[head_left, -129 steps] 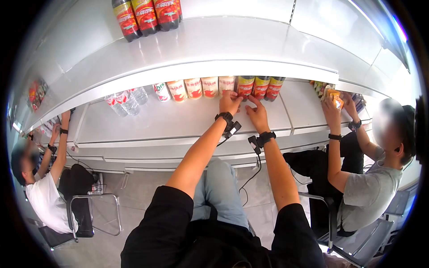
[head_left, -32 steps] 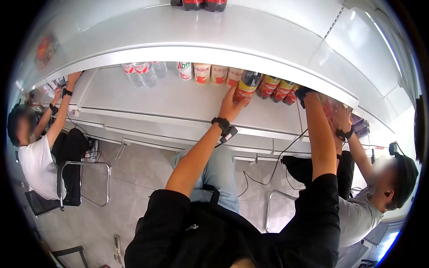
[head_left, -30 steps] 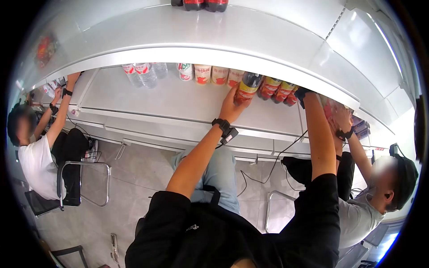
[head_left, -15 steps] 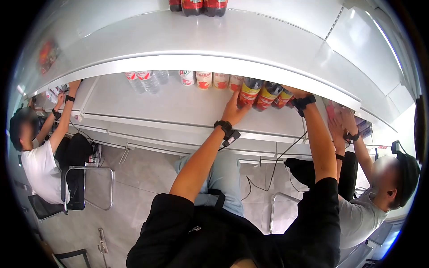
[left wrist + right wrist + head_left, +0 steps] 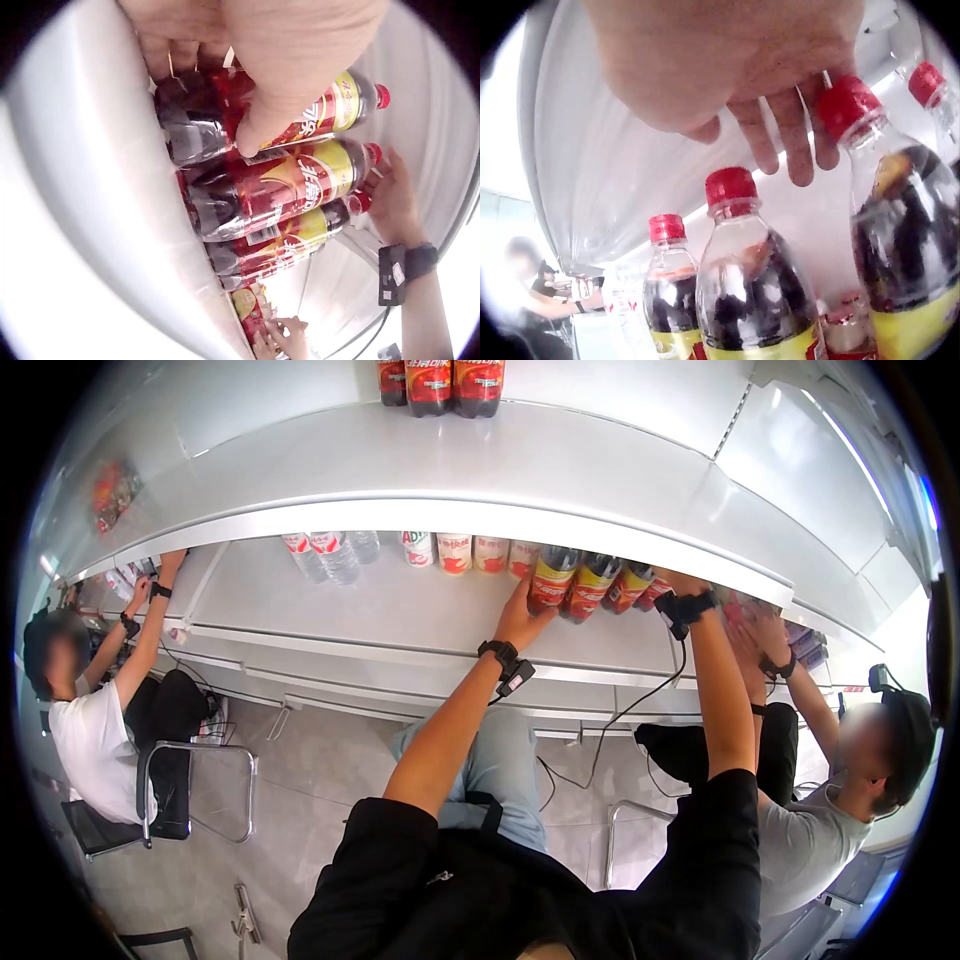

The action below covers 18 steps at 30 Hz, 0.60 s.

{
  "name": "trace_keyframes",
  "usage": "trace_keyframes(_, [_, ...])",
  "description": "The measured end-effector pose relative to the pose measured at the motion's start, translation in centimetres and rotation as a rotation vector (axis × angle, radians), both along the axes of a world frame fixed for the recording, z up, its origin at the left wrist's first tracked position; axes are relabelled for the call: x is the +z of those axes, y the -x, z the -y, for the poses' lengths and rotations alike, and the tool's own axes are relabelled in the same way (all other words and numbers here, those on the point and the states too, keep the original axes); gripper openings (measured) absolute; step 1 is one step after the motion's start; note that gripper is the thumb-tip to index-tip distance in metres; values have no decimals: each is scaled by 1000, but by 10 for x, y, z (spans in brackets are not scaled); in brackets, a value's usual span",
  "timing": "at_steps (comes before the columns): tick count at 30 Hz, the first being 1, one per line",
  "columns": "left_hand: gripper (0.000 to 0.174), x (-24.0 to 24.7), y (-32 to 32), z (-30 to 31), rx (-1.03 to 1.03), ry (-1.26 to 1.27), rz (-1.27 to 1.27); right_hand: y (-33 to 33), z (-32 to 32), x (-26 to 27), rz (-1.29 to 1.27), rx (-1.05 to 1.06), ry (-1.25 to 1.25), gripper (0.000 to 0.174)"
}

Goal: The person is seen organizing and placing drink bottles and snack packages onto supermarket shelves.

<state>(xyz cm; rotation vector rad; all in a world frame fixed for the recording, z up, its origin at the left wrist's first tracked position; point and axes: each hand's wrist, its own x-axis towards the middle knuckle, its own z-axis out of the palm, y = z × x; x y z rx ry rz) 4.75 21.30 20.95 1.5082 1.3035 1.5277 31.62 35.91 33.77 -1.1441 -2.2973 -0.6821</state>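
Note:
My left hand point(image 5: 522, 618) grips a cola bottle point(image 5: 553, 580) with a red and yellow label at the front of the lower shelf. In the left wrist view its thumb point(image 5: 259, 124) lies across that bottle's label. Beside it stand a second cola bottle point(image 5: 590, 590) and a third point(image 5: 628, 586), with another partly hidden farther right. My right hand point(image 5: 684, 584) reaches in under the upper shelf at the right end of this row. The right wrist view shows its fingers point(image 5: 784, 127) extended above the bottles, close to a red cap point(image 5: 850, 106), gripping nothing.
Cream-labelled bottles point(image 5: 455, 555) and clear water bottles point(image 5: 335, 560) stand left on the same shelf. The upper shelf's white edge point(image 5: 450, 512) overhangs them and bears more cola bottles point(image 5: 430, 385). Seated people point(image 5: 815, 840) work on both sides; a cable point(image 5: 600, 740) hangs from my right wrist.
The second cola bottle has come forward beside the one in my left hand, which now stands straighter than a second ago. My right hand, hidden then, shows more at the row's right end.

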Motion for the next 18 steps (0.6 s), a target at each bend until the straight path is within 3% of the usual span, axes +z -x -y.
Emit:
trace_keyframes(9, [78, -7, -1, -3, 46, -41, -18, -12, 27, 29, 46, -89, 0, 18])
trace_keyframes(14, [78, -4, -1, -3, 67, -45, -46, -11, 6, 11, -171, 272, -119, 16])
trace_keyframes(18, [76, -2, -1, 0, 51, -31, -53, -5, 19, 11, -257, 348, -73, 15])
